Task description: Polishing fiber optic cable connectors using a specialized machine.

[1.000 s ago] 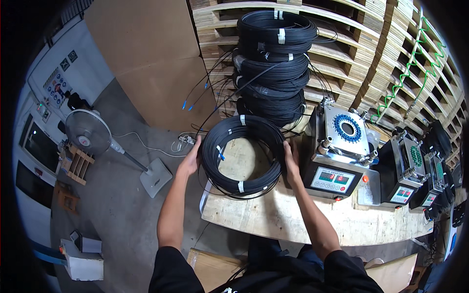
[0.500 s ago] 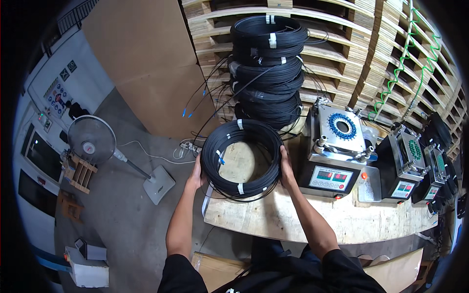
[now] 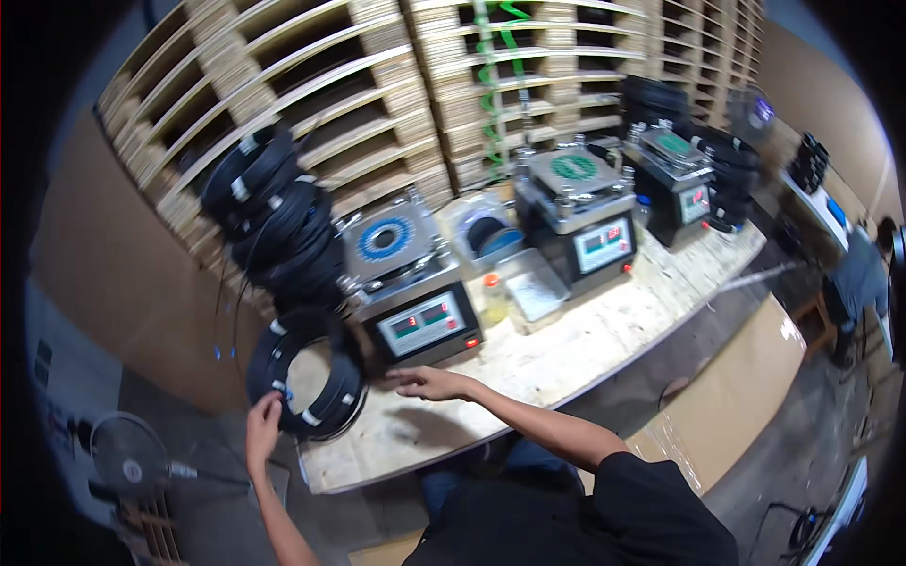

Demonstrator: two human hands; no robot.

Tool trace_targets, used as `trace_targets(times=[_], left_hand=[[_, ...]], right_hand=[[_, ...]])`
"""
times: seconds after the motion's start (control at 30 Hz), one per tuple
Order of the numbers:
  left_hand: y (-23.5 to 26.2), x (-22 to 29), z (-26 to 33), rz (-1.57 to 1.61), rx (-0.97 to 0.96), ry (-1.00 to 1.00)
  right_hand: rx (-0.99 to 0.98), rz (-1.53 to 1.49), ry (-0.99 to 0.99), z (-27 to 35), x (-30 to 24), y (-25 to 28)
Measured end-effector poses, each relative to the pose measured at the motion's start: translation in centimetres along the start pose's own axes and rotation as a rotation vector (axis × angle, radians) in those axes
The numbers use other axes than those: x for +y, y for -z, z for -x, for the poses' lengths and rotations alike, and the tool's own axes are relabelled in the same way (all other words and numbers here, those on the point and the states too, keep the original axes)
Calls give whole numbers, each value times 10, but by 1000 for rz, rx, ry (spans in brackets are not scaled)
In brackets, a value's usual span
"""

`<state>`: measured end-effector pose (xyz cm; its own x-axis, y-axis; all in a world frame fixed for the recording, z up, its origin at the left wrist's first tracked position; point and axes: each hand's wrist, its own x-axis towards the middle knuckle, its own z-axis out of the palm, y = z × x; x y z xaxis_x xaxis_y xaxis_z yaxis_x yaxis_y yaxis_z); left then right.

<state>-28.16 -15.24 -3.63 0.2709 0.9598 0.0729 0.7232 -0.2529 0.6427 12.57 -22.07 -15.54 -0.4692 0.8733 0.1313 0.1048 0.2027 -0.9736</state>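
The long wooden workbench [image 3: 566, 349] is carrying three winding machines [image 3: 406, 283], and a black cable coil [image 3: 307, 382] is lying at its left end, partly overhanging. It looks liable to slide off, since only the left hand [image 3: 262, 432] is gripping its lower rim. The right hand [image 3: 429, 382] is hovering flat and open, holding nothing.

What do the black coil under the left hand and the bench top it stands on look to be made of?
The black coil looks like plastic-jacketed cable: thin, smooth, slightly glossy strands wound in a ring and bound with white tape bands. The left hand grips its lower rim. The bench top looks like raw plywood or chipboard: pale, matt, with a flaky, speckled surface and no visible coating.
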Motion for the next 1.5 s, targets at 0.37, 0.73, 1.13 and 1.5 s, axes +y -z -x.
trace_targets(times=[0.37, 0.73, 1.13, 1.5], left_hand=[[-245, 299, -11, -197, -1396, -402], [-210, 510, -102, -138, -1505, -747], [-298, 782, -251, -92, -1094, -773], [-503, 907, -270, 226, -1288, -504]], right_hand=[[835, -37, -375, 363, 54, 205], [1555, -43, -549, 562, -72, 366], [1496, 367, -260, 564, -171, 811], [1274, 138, -1014, 492, -78, 1226]])
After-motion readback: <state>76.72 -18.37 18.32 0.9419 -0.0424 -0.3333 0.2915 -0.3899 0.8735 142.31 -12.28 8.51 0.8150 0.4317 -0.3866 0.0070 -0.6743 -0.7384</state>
